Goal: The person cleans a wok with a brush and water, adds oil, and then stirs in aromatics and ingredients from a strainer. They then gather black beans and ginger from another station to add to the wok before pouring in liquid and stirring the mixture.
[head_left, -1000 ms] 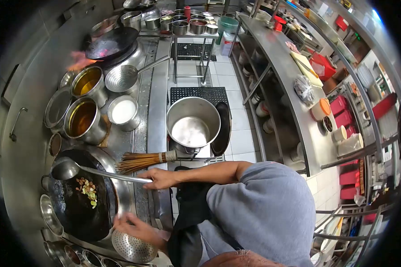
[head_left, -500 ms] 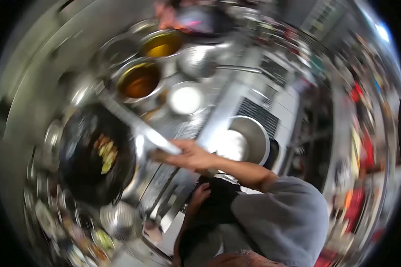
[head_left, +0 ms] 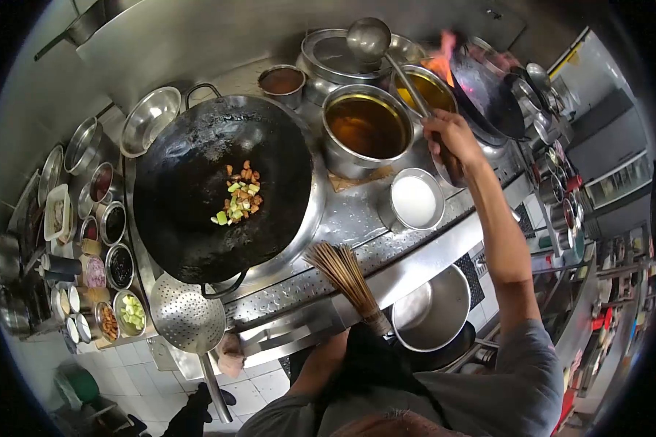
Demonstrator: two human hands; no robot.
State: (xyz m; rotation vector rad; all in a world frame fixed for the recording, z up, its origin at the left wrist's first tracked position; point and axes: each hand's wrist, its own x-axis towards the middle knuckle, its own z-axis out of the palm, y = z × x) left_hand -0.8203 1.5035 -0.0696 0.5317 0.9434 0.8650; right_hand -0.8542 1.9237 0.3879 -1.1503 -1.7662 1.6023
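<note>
Raised to the right of the black wok (head_left: pixel 178 197): a steel ladle (head_left: pixel 409 86), slanting along its long axis from a round, dull bowl on the far side down to a handle end nearer the body. Wrapped tightly around that handle, well to the right of the wok: the right hand (head_left: pixel 452 138), much nearer the ladle than the left hand (head_left: pixel 335 348). Down at the near edge, right of the wok's near handle, for the left hand; mostly hidden by the dark apron (head_left: pixel 373 357), so impossible to tell whether open or closed.

Between wok and right hand, a deep steel pot (head_left: pixel 364 166) of glossy amber-brown liquid. Inside the wok, heaped right of centre against smooth, curved, greyish-worn walls, chopped pieces (head_left: pixel 235 205), pale green and browned.

Further out, right of the wok on the wet metal surface (head_left: pixel 342 218), a small pot (head_left: pixel 436 221) of opaque white liquid. Toward the body from the wok, a round skimmer (head_left: pixel 188 313) full of punched holes; to the near right, a stiff, straw-coloured brush (head_left: pixel 346 273) with splayed bristles.
</note>
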